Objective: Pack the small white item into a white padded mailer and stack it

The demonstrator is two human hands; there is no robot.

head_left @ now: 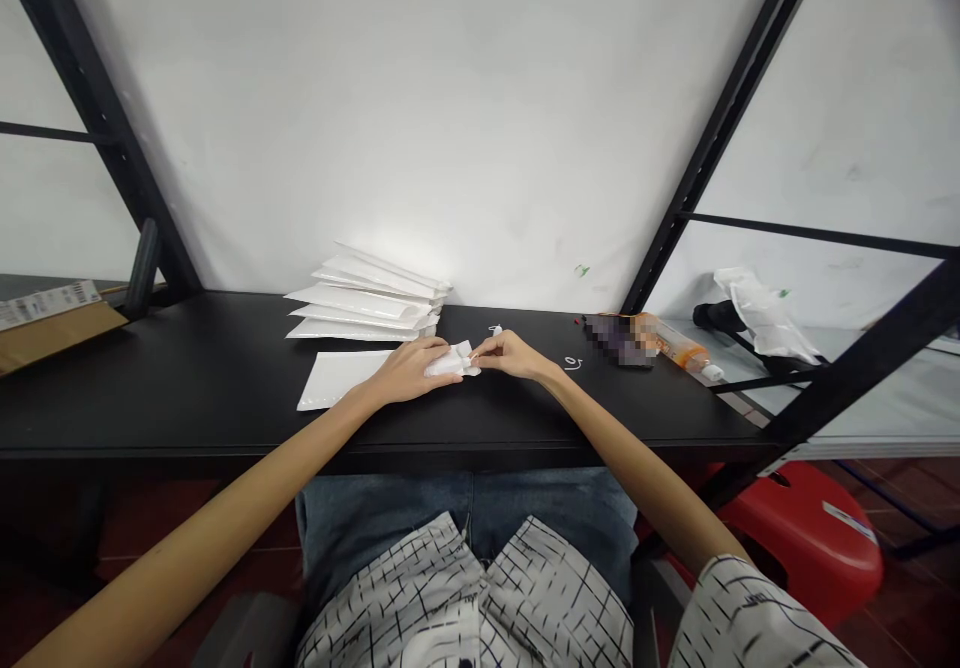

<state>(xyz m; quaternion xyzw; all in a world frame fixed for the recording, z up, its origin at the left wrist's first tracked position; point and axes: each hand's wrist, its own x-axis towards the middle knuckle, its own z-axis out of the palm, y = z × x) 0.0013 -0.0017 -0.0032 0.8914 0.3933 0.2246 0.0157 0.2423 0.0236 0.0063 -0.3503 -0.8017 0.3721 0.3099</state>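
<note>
Black matte worktop, long, w/ black metal frame posts at L and R. Item 1: small white crumpled packet, plastic or paper (can't tell which), lying on worktop at centre, between both hands. Left hand: palm down, fingers curled together over L end of packet, pressing it to worktop. Right hand: fingers pinched together on R tip of packet, thumb and index meeting. Item 2: flat white padded envelope, lying under/just beside left wrist, touching worktop. Item 3: stack of white padded envelopes, approx. fanned, behind the flat one, near the wall. Item 4: small white bit just behind right hand; too small to identify. Item 5: orange-and-clear plastic bottle, lying on its side at R end of worktop, well apart from hands. Item 6: brown cardboard box w/ label at far L. Item 7: red plastic stool below, R of worktop.
</note>
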